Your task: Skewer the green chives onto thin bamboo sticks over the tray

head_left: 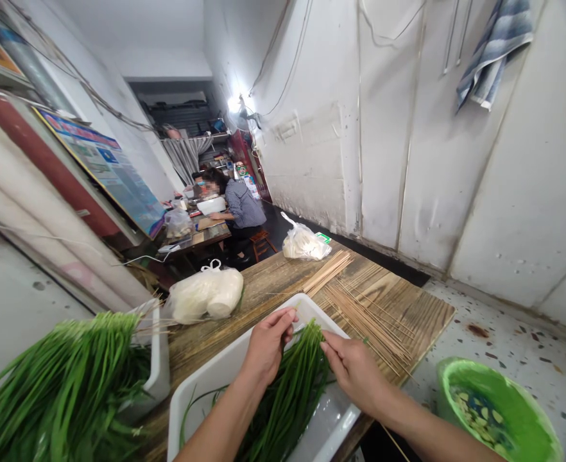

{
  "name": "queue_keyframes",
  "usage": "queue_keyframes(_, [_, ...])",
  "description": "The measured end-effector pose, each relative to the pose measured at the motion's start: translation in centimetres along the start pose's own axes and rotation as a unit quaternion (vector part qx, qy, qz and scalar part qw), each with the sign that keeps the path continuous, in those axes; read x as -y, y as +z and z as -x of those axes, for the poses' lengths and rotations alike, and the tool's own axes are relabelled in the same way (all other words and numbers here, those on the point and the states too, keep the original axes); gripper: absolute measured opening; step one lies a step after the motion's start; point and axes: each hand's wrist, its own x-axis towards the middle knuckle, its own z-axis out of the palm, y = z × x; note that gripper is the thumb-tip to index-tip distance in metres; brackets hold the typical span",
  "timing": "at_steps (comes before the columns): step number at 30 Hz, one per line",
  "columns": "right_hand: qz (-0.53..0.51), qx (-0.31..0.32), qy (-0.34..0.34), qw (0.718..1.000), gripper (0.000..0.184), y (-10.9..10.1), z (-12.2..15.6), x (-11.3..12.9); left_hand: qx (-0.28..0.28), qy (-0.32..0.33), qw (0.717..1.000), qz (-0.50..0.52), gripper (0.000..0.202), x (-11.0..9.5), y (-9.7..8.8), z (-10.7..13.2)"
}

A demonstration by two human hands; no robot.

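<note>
A bunch of garlic chives (295, 398) lies in a white plastic tray (180, 404), its pale cut ends toward the far side. My right hand (355, 369) is closed at the right of these ends, thumb and forefinger pinching at the bunch. Over the tray's far part, my left hand (269, 343) is closed in a pinch, just left of the cut ends. A tiny pale green bit shows at its fingertips, too small to name. The lower part of the bunch is partly hidden by my left forearm.
More chives (71, 372) are heaped over a second white tray (160, 359) at left. Thin wooden skewers (367, 321) lie on the wooden table (422, 308), near plastic bags (206, 295). A green bucket (518, 410) stands on the floor; a person (242, 202) sits farther back.
</note>
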Motion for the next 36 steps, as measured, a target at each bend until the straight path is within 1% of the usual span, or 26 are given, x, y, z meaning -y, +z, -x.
queue_keyframes(9, [0.006, -0.013, -0.005, 1.0, 0.021, 0.09, 0.16, -0.1, -0.007, 0.001, 1.0, 0.0, 0.03, 0.1, -0.07, -0.07])
queue_keyframes(14, [0.002, -0.008, -0.005, 1.0, 0.022, 0.1, 0.1, -0.12, -0.012, -0.001, 1.0, 0.003, 0.032, 0.23, -0.17, -0.22])
queue_keyframes(24, [0.0, -0.015, -0.006, 1.0, 0.023, 0.02, 0.11, 0.04, -0.014, 0.004, 1.0, 0.008, 0.03, 0.28, -0.15, -0.25])
queue_keyframes(30, [0.011, -0.019, -0.005, 1.0, 0.025, 0.15, 0.1, -0.23, -0.014, 0.028, 0.999, 0.007, 0.027, 0.49, -0.13, -0.46])
queue_keyframes(33, [0.008, -0.016, 0.0, 1.0, 0.027, 0.25, 0.04, -0.48, -0.018, 0.042, 0.999, 0.012, 0.029, 0.62, -0.2, -0.63])
queue_keyframes(36, [0.004, -0.015, -0.002, 1.0, 0.028, 0.26, 0.07, -0.54, -0.024, 0.041, 0.999, 0.024, 0.032, 0.52, -0.13, -0.62])
